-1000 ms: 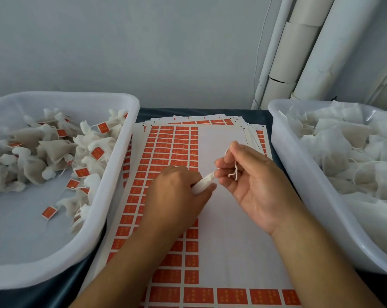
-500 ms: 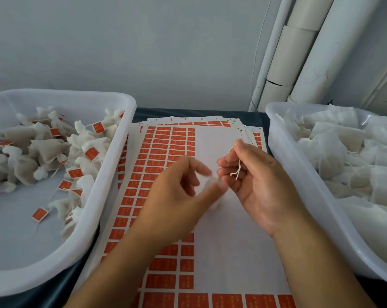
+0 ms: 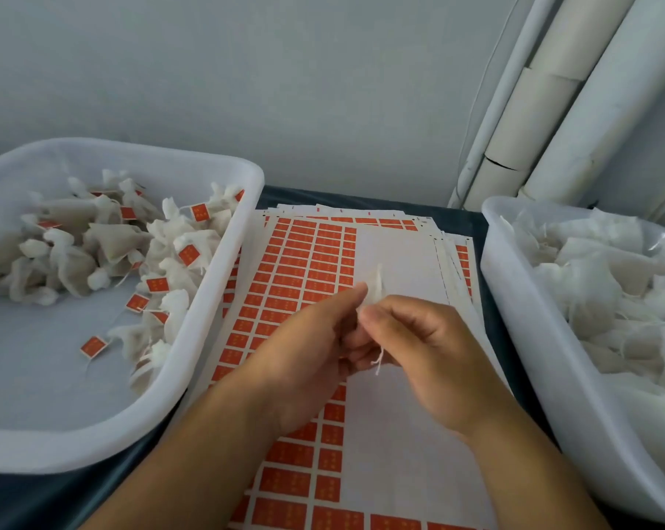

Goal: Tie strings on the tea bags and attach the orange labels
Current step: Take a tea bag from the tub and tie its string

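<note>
A small white tea bag (image 3: 375, 286) sticks up between my two hands, above a sheet of orange labels (image 3: 296, 269). My left hand (image 3: 308, 361) pinches the bag at its gathered neck. My right hand (image 3: 422, 346) has its fingers curled round the white string (image 3: 378, 361), whose loose end hangs below the fingers. Most of the bag is hidden by the fingers. Much of the sheet's right half is bare white backing.
A white tub (image 3: 224, 285) on the left holds several tied tea bags with orange labels. A white tub (image 3: 514, 323) on the right is full of untied white bags. More label sheets are stacked underneath. White pipes (image 3: 552, 109) stand at the back right.
My hands have come together and lower over the sheet. The tea bag now points upward between them, and the string end hangs below my right fingers instead of above the palm.
</note>
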